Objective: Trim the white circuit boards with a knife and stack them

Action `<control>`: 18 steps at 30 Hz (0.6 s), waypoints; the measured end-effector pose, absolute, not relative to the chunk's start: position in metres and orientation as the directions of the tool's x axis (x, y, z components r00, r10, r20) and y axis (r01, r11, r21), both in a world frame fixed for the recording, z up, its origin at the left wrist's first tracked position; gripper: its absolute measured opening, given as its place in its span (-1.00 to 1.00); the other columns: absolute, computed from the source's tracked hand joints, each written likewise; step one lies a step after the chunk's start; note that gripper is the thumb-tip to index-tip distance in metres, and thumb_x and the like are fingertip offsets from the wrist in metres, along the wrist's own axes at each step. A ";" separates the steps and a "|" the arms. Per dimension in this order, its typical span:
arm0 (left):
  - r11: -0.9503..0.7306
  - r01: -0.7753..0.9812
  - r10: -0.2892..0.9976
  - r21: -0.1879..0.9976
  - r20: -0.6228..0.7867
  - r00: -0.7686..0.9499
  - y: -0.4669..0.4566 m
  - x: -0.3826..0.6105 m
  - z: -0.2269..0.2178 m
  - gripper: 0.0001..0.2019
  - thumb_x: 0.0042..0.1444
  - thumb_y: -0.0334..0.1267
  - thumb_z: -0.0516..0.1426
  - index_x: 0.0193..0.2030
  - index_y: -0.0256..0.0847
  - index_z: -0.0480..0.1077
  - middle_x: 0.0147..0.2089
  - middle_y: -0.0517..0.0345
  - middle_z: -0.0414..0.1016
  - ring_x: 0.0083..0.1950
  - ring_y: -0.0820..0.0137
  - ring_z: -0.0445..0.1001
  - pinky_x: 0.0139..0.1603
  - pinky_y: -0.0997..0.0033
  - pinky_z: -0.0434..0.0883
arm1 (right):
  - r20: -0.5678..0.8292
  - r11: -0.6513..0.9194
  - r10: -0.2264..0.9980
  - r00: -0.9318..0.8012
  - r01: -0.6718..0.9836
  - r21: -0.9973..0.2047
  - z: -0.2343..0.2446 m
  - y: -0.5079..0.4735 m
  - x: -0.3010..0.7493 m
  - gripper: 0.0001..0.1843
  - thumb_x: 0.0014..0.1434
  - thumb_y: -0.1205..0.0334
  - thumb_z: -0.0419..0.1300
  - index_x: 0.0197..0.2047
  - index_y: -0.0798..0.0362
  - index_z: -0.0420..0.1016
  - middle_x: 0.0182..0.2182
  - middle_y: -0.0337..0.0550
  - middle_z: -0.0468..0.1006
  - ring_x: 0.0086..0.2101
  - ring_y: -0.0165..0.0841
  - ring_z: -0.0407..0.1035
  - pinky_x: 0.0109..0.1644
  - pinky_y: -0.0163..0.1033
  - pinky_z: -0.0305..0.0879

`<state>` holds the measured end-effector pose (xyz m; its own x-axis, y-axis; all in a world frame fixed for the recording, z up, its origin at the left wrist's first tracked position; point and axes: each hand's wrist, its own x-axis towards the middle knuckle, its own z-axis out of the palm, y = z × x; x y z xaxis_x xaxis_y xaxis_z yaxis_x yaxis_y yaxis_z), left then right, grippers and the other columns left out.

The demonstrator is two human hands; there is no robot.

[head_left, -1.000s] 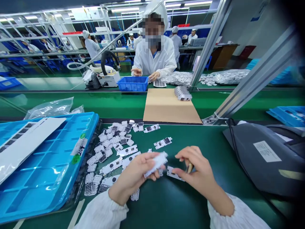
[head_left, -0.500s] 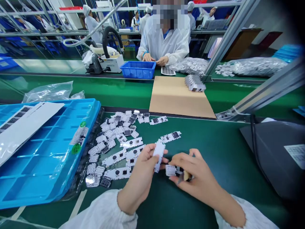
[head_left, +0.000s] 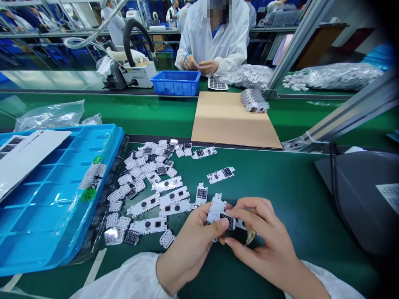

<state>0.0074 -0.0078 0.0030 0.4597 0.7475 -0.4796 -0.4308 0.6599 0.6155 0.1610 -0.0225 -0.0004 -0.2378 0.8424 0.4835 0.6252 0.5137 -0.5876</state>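
My left hand [head_left: 196, 238] is closed around a white circuit board [head_left: 216, 207], which has a narrow tab at its top end. Against that board's lower right side lies a small square dotted board [head_left: 230, 221], dark face up, under my left thumb. The fingertips of my right hand [head_left: 264, 234] pinch at the square's right side. Tucked in the same hand is a small tan object [head_left: 250, 236] whose kind I cannot make out. Left of my hands lie long circuit boards [head_left: 149, 225] and a pile of small square boards [head_left: 146, 164].
A blue compartment tray [head_left: 106, 166] with papers on it is at left. Beyond are a cardboard sheet [head_left: 230, 128] bearing stacked boards [head_left: 254, 100], a blue bin [head_left: 176, 83] and a seated co-worker [head_left: 215, 45]. A metal post [head_left: 299, 45] and dark grey panel [head_left: 355, 195] stand at right.
My hands have come together. The small square board, pale side showing before, now lies dark face up against the held circuit board. Another square board now shows beside my left wrist. The view has shifted slightly.
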 end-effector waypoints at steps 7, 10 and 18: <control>0.645 -0.460 0.761 0.609 -0.464 0.453 -0.008 0.007 0.007 -0.77 0.03 -0.33 0.24 -0.15 -0.27 0.40 -0.30 0.19 0.38 -0.37 0.59 0.30 -0.33 0.54 0.29 | 0.569 0.556 0.789 -0.230 0.661 -0.504 0.002 -0.017 0.165 -0.84 0.10 0.37 0.22 -0.20 0.05 0.45 -0.33 -0.21 0.52 -0.39 -0.43 0.40 -0.25 -0.17 0.06; 0.644 -0.449 0.761 0.619 -0.460 0.458 -0.008 0.006 0.006 -0.82 0.05 -0.32 0.22 -0.19 -0.26 0.38 -0.31 0.19 0.37 -0.36 0.57 0.31 -0.31 0.52 0.31 | 0.591 0.587 0.756 -0.281 0.690 -0.423 0.001 -0.017 0.169 -0.76 0.10 0.41 0.24 -0.12 0.07 0.43 -0.29 -0.17 0.56 -0.35 -0.41 0.44 -0.22 -0.16 0.07; 0.673 -0.427 0.737 0.604 -0.495 0.460 -0.009 0.007 0.008 -0.81 0.13 -0.22 0.16 -0.14 -0.24 0.40 -0.38 0.20 0.31 -0.40 0.57 0.25 -0.35 0.53 0.25 | 0.609 0.647 0.685 -0.399 0.718 -0.257 0.003 -0.017 0.176 -0.90 0.18 0.31 0.19 -0.20 0.11 0.44 -0.31 -0.14 0.59 -0.47 -0.44 0.45 -0.21 -0.10 0.09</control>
